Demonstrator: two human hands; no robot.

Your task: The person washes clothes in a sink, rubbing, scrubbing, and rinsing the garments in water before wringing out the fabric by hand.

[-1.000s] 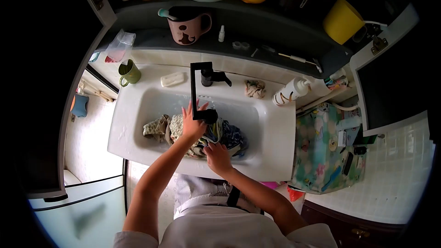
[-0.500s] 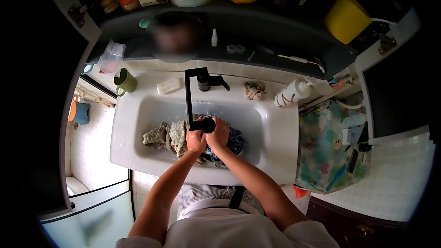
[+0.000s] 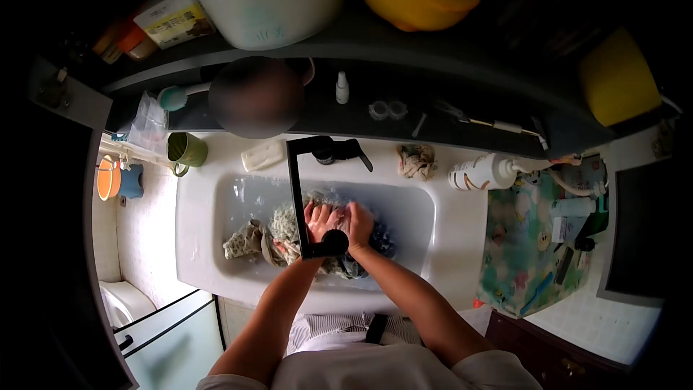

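Observation:
In the water of the white washbasin (image 3: pixel 462 245) lie wet clothes: a beige and green patterned garment (image 3: pixel 283 225) on the left and a dark blue cloth (image 3: pixel 382 240), partly submerged, on the right. My left hand (image 3: pixel 323 221) is closed over the wet cloth with its fingers bent. Close beside it, my right hand (image 3: pixel 358 227) grips the cloth too, slightly blurred by motion. The black faucet (image 3: pixel 294 198) reaches over the basin, and its round spout end hides part of my left wrist. The cloth between my palms is mostly covered.
Along the basin's back rim are a green mug (image 3: pixel 189 150), a soap bar (image 3: pixel 263 155), a crumpled cloth (image 3: pixel 416 162) and a white pump bottle (image 3: pixel 480 172). A dark shelf (image 3: pixel 325 119) with a small white bottle (image 3: pixel 342 88) overhangs the back. A patterned mat (image 3: pixel 516 245) lies right.
My view has tipped closer to the shelf. My hands, pressed close together beneath the spout before, are now farther apart and beyond it, over the clothes.

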